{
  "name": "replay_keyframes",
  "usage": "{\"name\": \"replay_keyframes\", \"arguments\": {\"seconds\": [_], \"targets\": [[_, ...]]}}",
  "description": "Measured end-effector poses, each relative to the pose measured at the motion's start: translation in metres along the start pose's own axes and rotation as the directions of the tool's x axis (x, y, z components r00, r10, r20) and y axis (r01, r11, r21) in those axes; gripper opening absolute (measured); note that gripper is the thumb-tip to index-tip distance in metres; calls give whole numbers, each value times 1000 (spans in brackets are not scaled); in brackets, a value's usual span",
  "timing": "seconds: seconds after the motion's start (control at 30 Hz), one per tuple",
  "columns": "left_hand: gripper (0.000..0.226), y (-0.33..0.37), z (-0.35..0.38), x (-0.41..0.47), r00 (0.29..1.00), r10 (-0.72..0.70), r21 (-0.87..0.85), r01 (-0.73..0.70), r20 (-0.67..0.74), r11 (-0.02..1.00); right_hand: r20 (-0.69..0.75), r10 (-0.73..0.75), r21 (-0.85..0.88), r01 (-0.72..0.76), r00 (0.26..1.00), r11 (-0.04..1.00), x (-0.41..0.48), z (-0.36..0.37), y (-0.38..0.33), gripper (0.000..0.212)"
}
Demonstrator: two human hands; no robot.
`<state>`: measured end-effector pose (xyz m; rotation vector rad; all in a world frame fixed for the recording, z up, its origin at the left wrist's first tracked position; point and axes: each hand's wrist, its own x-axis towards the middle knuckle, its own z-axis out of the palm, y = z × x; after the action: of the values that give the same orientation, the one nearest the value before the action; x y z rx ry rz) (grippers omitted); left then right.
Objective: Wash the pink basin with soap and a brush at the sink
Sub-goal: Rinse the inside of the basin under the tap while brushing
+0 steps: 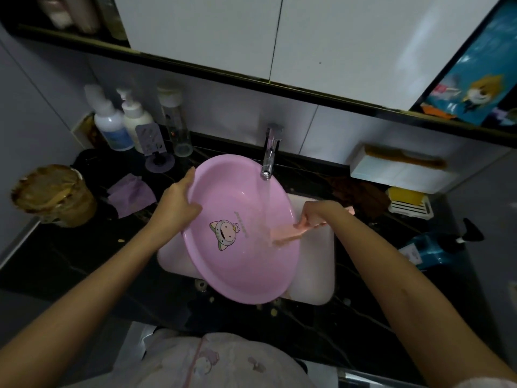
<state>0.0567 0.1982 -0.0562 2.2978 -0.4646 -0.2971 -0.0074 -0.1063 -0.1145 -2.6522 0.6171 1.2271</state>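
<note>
The pink basin with a cartoon print on its bottom is tilted over the white sink. My left hand grips its left rim. My right hand holds a pink brush whose head presses on the basin's inner right side. Water runs from the chrome tap onto the basin and the brush.
Lotion bottles and a clear bottle stand at the back left, with a purple cloth and a brown jar on the dark counter. A blue pump bottle, a soap dish and a white box lie at the right.
</note>
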Motion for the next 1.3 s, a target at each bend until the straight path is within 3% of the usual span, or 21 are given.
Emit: {"name": "replay_keyframes", "arguments": {"seconds": [0.03,0.1,0.17,0.23,0.37,0.47,0.6,0.73,0.9,1.03,1.1,1.17,1.3], "targets": [[80,1,0,-1,1000,5,0,-5,0,1000,-4,-6,-10,6,1000,1000,-2,-2,1,42],[80,2,0,-1,1000,5,1,-5,0,1000,-190,-33,-58,23,981,998,-1,-2,-1,39],[81,-2,0,0,1000,5,6,-5,-2,1000,-428,-106,-192,24,898,981,1,10,-6,39],[83,-5,1,1,1000,9,6,-9,-5,1000,-507,-155,-203,57,848,978,1,31,-10,39],[83,-9,2,1,1000,10,3,-10,-2,1000,-338,-123,-123,86,933,989,-12,73,-19,37],[81,-9,1,-1,999,34,-8,-34,-6,999,-256,-187,-116,162,949,980,-36,102,-31,37],[79,-13,3,0,999,50,-36,-51,-15,998,-141,-156,137,175,978,975,-65,124,-51,31],[75,-16,4,-2,997,66,-80,-68,-27,995,-41,-204,392,204,978,897,-94,126,-85,32],[69,-13,6,-6,995,82,-87,-87,-58,992,24,-282,725,177,959,666,-130,108,-135,39],[69,-24,10,-1,993,99,-89,-105,-70,990,-22,-254,977,74,967,199,-142,80,-160,34],[69,-27,10,1,993,100,-84,-105,-67,991,-70,-260,991,96,963,90,-148,71,-166,35],[70,-30,12,3,993,93,-78,-98,-66,992,-105,-259,980,144,960,136,-161,74,-169,35],[72,-41,15,2,996,65,-90,-71,-66,993,-97,-260,899,197,961,390,-184,108,-153,41]]}}
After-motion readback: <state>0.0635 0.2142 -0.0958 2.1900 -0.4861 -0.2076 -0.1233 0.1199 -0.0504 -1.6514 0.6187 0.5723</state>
